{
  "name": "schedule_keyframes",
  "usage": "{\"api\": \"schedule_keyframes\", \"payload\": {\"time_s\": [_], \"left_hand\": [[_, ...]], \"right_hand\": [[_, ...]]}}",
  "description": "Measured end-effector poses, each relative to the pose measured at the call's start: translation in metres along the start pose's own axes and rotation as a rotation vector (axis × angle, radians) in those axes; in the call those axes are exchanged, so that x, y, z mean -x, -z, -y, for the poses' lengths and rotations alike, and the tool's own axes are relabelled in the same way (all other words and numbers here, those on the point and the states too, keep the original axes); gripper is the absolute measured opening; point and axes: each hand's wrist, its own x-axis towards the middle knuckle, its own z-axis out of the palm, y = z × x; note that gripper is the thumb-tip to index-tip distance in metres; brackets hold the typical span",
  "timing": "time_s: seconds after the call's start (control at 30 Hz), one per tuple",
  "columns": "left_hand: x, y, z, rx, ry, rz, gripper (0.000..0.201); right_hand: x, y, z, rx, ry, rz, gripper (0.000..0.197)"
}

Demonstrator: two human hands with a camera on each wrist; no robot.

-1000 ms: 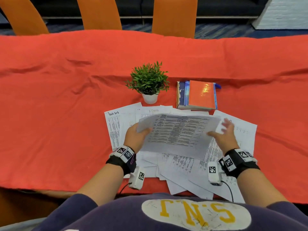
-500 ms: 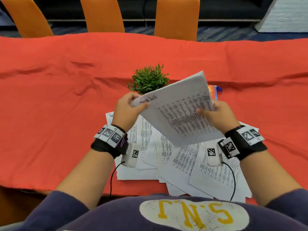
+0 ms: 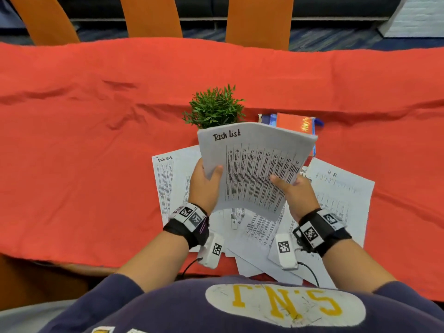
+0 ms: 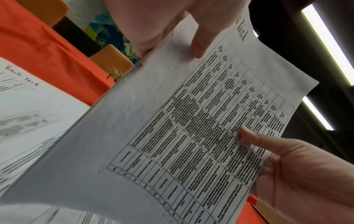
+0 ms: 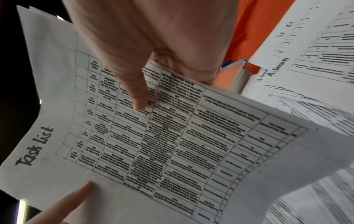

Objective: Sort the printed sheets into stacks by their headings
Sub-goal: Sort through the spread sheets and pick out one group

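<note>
I hold one printed sheet (image 3: pixel 252 169) headed "Task list" up above the pile, tilted toward me. My left hand (image 3: pixel 211 173) grips its left edge with the thumb on the front. My right hand (image 3: pixel 286 186) pinches its right edge, the thumb (image 5: pixel 138 98) lying on the printed table. Under it, loose sheets (image 3: pixel 254 231) lie overlapping on the red cloth. Among them is another "Task list" sheet (image 3: pixel 164 179) at the left and one headed "HR" (image 3: pixel 336 188) at the right. The left wrist view shows the held sheet (image 4: pixel 172 121) between both hands.
A small potted plant (image 3: pixel 215 109) stands just behind the held sheet, with a stack of books (image 3: pixel 295 123) to its right. The red tablecloth (image 3: pixel 96 140) spreads wide on both sides. Orange chairs (image 3: pixel 259 20) line the far edge.
The sheet has come up off the pile and turned from lying flat and sideways to upright with its heading at the top. Both hands now hold its side edges.
</note>
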Motion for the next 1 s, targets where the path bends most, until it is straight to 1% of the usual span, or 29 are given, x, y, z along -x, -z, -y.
{"api": "schedule_keyframes", "payload": {"time_s": [0.03,0.1,0.13,0.17,0.2,0.23,0.3,0.37,0.4,0.47,0.5,0.57,0.6,0.63,0.7,0.77,0.83,0.87,0.9,0.93,0.97,1.0], "left_hand": [[0.003,-0.001,0.007,0.001,0.026,0.006,0.026],[0.009,-0.003,0.019,0.006,0.068,0.017,0.030],[0.011,-0.005,0.023,0.012,0.076,0.016,0.031],[0.013,-0.007,0.024,0.018,0.075,0.010,0.031],[0.014,-0.008,0.025,0.033,0.066,0.000,0.030],[0.014,-0.009,0.023,0.049,0.053,-0.013,0.028],[0.013,-0.010,0.020,0.087,0.021,-0.043,0.027],[0.013,-0.008,0.025,0.112,0.016,-0.062,0.029],[0.013,-0.008,0.030,0.116,0.026,-0.058,0.029],[0.015,-0.007,0.043,0.086,0.076,-0.039,0.031],[0.016,-0.007,0.049,0.051,0.101,-0.022,0.033],[0.015,-0.006,0.063,-0.012,0.147,0.024,0.037],[0.012,-0.004,0.072,-0.036,0.165,0.046,0.037],[0.011,-0.002,0.076,-0.064,0.182,0.067,0.037],[0.002,0.005,0.080,-0.081,0.197,0.079,0.040],[-0.011,0.018,0.077,-0.087,0.191,0.066,0.042],[-0.028,0.038,0.069,-0.116,0.158,0.056,0.035],[-0.038,0.052,0.065,-0.136,0.139,0.051,0.032],[-0.047,0.068,0.060,-0.177,0.127,0.053,0.030],[-0.060,0.087,0.063,-0.222,0.116,0.055,0.030],[-0.070,0.107,0.064,-0.272,0.115,0.058,0.030],[-0.082,0.129,0.068,-0.310,0.122,0.055,0.030]], "right_hand": [[0.004,0.000,-0.003,-0.011,-0.036,0.020,0.042],[0.006,0.000,-0.012,-0.009,-0.100,0.023,0.059],[0.006,0.001,-0.016,-0.001,-0.115,0.016,0.068],[0.007,0.001,-0.016,0.015,-0.119,0.022,0.072],[0.005,0.003,-0.017,0.017,-0.107,0.020,0.072],[0.004,0.004,-0.015,0.008,-0.097,0.025,0.067],[0.001,0.006,-0.012,0.032,-0.082,0.034,0.051],[0.000,0.008,-0.015,0.015,-0.079,0.040,0.045],[0.000,0.008,-0.018,0.024,-0.093,0.038,0.047],[-0.001,0.006,-0.028,0.059,-0.125,0.016,0.060],[-0.001,0.005,-0.034,0.089,-0.126,0.017,0.057],[-0.003,0.004,-0.045,0.141,-0.130,0.030,0.042],[-0.002,0.002,-0.047,0.163,-0.142,0.019,0.040],[-0.002,-0.001,-0.047,0.162,-0.132,0.008,0.045],[-0.005,-0.009,-0.046,0.181,-0.121,-0.022,0.062],[-0.012,-0.023,-0.042,0.207,-0.109,-0.044,0.065],[-0.017,-0.045,-0.038,0.206,-0.104,-0.030,0.067],[-0.021,-0.058,-0.038,0.205,-0.113,-0.026,0.065],[-0.024,-0.074,-0.036,0.210,-0.114,-0.020,0.054],[-0.025,-0.091,-0.035,0.219,-0.101,0.018,0.037],[-0.027,-0.108,-0.036,0.235,-0.079,0.064,0.026],[-0.028,-0.127,-0.038,0.257,-0.058,0.104,0.022]]}}
